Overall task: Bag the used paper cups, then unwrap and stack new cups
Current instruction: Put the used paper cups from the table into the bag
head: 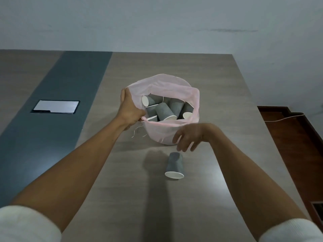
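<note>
A pink plastic bag (174, 88) stands open on the table, with several grey paper cups (164, 111) lying inside it. My left hand (130, 110) grips the bag's left rim and holds the mouth open. One more grey cup (174, 165) lies on its side on the table in front of the bag, its white opening toward me. My right hand (187, 137) hovers just above and beyond that cup, blurred, fingers spread and holding nothing.
The wooden table (218, 198) has a dark grey strip on its left with a silver cover plate (56, 106) set into it. The table's right edge drops to a dark red floor (288, 140) with a thin cord. A pale wall stands behind.
</note>
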A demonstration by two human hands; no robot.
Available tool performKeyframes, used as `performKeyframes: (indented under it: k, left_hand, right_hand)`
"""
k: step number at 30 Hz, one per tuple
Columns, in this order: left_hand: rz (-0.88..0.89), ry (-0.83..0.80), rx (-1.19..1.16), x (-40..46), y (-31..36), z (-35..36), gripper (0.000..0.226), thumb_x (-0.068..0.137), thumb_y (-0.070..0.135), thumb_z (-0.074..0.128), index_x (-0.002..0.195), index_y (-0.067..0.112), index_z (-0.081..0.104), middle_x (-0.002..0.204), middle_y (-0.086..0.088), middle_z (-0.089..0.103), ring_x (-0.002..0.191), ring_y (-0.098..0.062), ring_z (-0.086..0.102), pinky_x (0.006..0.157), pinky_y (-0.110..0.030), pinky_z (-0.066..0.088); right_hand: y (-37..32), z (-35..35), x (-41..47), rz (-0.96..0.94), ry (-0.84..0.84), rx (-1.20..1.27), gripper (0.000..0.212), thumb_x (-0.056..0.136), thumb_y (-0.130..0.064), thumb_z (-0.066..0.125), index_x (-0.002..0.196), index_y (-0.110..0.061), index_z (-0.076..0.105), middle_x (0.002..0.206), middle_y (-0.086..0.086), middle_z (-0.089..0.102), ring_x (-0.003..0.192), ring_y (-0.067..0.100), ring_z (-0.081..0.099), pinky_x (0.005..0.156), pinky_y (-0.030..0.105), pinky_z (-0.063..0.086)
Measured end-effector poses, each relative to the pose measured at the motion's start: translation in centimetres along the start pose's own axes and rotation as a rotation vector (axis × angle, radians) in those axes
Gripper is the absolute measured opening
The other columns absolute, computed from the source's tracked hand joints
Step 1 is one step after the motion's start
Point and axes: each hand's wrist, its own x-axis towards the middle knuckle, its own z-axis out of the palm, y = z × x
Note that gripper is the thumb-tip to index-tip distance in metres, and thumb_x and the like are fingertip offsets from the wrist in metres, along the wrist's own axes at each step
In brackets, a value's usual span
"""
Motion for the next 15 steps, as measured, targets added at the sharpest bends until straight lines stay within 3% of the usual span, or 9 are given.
performKeyframes:
  k: [3,5,8,11,13,15]
  left_hand:
    - [0.005,-0.004,0.014,-0.3,-0.2,0.2,0.075,0.068,-0.012,0.072,0.131,0.01,0.038,0.131,0.004,0.028,0.115,-0.028,0.048,0.052,-0.049,0.061]
    - [0.0,-0.008,0.026,-0.5,-0.4,0.3,0.076,0.067,-0.009,0.074,0.132,0.009,0.038,0.132,0.003,0.028,0.113,-0.027,0.048,0.051,-0.049,0.061]
    - [0.019,-0.022,0.074,-0.9,-0.5,0.2,0.081,0.06,0.002,0.077,0.129,0.007,0.037,0.132,0.003,0.027,0.11,-0.022,0.047,0.049,-0.038,0.061]
    - [0.027,-0.051,0.1,-1.1,-0.8,-0.2,0.082,0.055,0.006,0.076,0.126,0.007,0.036,0.131,0.004,0.026,0.106,-0.023,0.05,0.046,-0.03,0.057]
    - [0.003,-0.079,0.108,-1.2,-0.9,-0.5,0.084,0.058,0.0,0.079,0.128,0.008,0.034,0.131,0.005,0.024,0.102,-0.026,0.054,0.047,-0.04,0.06]
    - [-0.021,-0.115,0.111,-1.5,-0.7,-0.6,0.092,0.058,-0.004,0.083,0.133,0.009,0.031,0.133,0.007,0.022,0.096,-0.024,0.054,0.049,-0.047,0.061]
  right_hand:
    - [1.6,4.4,2.6,0.066,0.048,-0.311,0.097,0.065,-0.031,0.093,0.145,-0.036,0.04,0.138,0.0,0.046,0.104,0.024,0.063,0.087,0.041,0.061]
    - [2.9,7.5,4.2,0.075,0.116,-0.5,0.111,0.056,-0.039,0.095,0.147,-0.039,0.032,0.141,0.002,0.036,0.105,0.03,0.061,0.088,0.046,0.059]
    - [4.1,10.2,5.4,0.037,0.197,-0.535,0.094,0.073,-0.029,0.083,0.15,-0.034,0.03,0.145,0.008,0.029,0.123,0.038,0.052,0.1,0.047,0.05]
    - [3.0,9.4,4.4,-0.07,0.235,-0.425,0.06,0.094,-0.012,0.054,0.152,-0.017,0.039,0.15,0.013,0.041,0.134,0.032,0.045,0.108,0.04,0.041]
    - [1.9,7.6,3.0,-0.066,0.267,-0.269,0.051,0.098,-0.004,0.041,0.147,-0.011,0.047,0.144,0.015,0.051,0.121,0.029,0.053,0.101,0.037,0.045]
    - [0.9,5.2,0.9,-0.059,0.249,-0.016,0.042,0.095,0.001,0.035,0.134,-0.002,0.052,0.12,0.019,0.059,0.1,0.035,0.065,0.078,0.04,0.058]
